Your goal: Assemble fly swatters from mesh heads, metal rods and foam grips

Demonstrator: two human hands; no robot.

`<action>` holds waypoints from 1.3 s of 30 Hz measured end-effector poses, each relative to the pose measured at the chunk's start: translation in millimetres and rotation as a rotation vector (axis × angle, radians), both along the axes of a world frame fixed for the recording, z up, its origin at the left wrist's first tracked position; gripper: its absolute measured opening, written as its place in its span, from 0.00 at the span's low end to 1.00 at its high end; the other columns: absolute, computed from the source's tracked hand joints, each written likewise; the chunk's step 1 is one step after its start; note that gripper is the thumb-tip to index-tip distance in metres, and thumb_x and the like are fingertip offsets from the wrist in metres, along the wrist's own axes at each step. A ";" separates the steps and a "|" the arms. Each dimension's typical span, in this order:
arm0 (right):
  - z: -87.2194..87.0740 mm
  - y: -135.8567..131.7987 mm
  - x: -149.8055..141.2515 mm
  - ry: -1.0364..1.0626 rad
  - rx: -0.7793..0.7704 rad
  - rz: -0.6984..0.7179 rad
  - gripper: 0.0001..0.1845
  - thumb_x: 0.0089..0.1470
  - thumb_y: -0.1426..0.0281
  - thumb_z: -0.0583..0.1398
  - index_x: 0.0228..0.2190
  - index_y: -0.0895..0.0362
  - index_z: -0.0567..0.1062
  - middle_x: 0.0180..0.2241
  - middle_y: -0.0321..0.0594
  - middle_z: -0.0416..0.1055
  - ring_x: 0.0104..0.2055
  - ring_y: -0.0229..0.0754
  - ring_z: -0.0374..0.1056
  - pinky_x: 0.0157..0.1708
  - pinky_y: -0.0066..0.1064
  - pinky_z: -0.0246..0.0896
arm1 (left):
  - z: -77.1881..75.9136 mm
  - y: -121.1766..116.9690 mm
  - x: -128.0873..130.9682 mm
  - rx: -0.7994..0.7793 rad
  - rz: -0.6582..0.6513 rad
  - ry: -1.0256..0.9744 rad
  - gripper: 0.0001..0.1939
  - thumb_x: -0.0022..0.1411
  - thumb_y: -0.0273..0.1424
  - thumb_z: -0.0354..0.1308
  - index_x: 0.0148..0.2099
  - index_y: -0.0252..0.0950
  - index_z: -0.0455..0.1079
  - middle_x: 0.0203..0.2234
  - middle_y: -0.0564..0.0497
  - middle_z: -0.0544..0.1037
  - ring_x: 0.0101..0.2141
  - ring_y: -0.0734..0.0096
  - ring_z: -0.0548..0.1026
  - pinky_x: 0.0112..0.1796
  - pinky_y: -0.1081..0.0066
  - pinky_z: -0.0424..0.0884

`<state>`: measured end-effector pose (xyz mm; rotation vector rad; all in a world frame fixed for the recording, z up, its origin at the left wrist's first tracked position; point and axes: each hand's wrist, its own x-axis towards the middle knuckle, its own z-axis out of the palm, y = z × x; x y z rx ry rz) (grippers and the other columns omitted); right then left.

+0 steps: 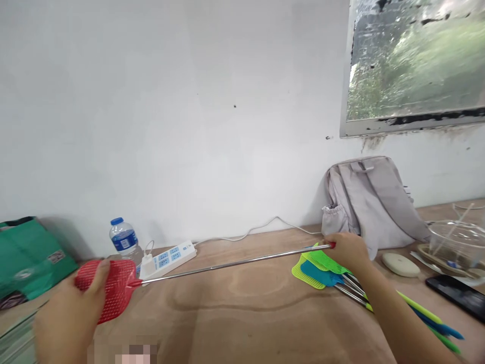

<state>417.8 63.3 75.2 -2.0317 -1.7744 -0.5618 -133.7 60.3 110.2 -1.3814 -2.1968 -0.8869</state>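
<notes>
1. Left hand (70,313) holds the red swatter (120,290) by its head.
2. Right hand (348,253) grips the other end; the rod (212,268) runs straight between.
3. Green, blue and yellow swatters (318,273) lie partly behind the right forearm (390,303).
4. Bottle (125,240) and power strip (174,259) stand near the green bag (36,258).
5. Backpack (371,202) sits by the wall (227,151), phone (458,295) further right.

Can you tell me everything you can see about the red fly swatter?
The red fly swatter has a flat, rounded head full of little holes, which looks like plastic. A thin, shiny shaft, seemingly metal, runs straight from it, rising slightly toward the picture's right. The left hand grips the head, thumb across its face. The right hand holds the other end, where a bit of red shows; the rest there is hidden. It stretches out above the brown table.
</notes>
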 end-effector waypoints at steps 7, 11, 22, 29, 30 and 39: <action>2.5 -1.6 17.2 0.007 -0.046 -0.038 0.16 0.44 0.62 0.51 0.14 0.53 0.71 0.18 0.37 0.69 0.22 0.40 0.63 0.21 0.27 0.38 | 37.5 -12.4 74.9 -0.068 0.109 -0.051 0.23 0.53 0.53 0.40 0.21 0.39 0.52 0.10 0.56 0.55 0.13 0.72 0.55 0.16 0.75 0.54; 4.6 -3.3 5.0 -0.049 -0.014 0.023 0.15 0.42 0.61 0.53 0.12 0.55 0.67 0.15 0.36 0.66 0.21 0.39 0.61 0.20 0.28 0.36 | 32.1 -9.5 92.4 0.019 -0.013 -0.040 0.18 0.55 0.48 0.42 0.23 0.39 0.51 0.13 0.56 0.57 0.14 0.70 0.59 0.18 0.72 0.56; 1.7 -0.7 -36.3 0.035 -0.115 0.093 0.13 0.45 0.66 0.52 0.16 0.53 0.72 0.20 0.37 0.72 0.25 0.41 0.66 0.21 0.28 0.36 | 26.4 -9.3 123.8 0.092 -0.175 -0.102 0.15 0.56 0.46 0.42 0.26 0.40 0.50 0.14 0.55 0.61 0.16 0.66 0.63 0.20 0.68 0.58; 2.3 -3.0 -55.5 0.009 -0.139 0.096 0.11 0.44 0.69 0.53 0.17 0.53 0.73 0.21 0.39 0.72 0.26 0.41 0.66 0.21 0.28 0.36 | 27.1 -3.8 121.7 -0.034 -0.028 -0.119 0.22 0.54 0.49 0.40 0.33 0.34 0.59 0.18 0.47 0.68 0.19 0.60 0.67 0.22 0.67 0.60; 1.5 -4.4 -62.2 0.001 -0.141 0.110 0.11 0.44 0.69 0.53 0.17 0.53 0.72 0.21 0.38 0.72 0.25 0.41 0.66 0.21 0.28 0.36 | 24.8 -2.4 126.0 -0.033 -0.055 -0.122 0.22 0.54 0.48 0.40 0.33 0.34 0.59 0.18 0.47 0.68 0.19 0.60 0.67 0.22 0.67 0.60; -2.5 -18.8 -103.5 0.076 -0.194 0.095 0.11 0.43 0.72 0.53 0.18 0.54 0.73 0.21 0.39 0.72 0.25 0.39 0.65 0.21 0.28 0.35 | 6.3 6.4 157.2 -0.096 -0.178 -0.190 0.15 0.55 0.43 0.43 0.35 0.35 0.59 0.22 0.47 0.70 0.26 0.58 0.70 0.25 0.69 0.61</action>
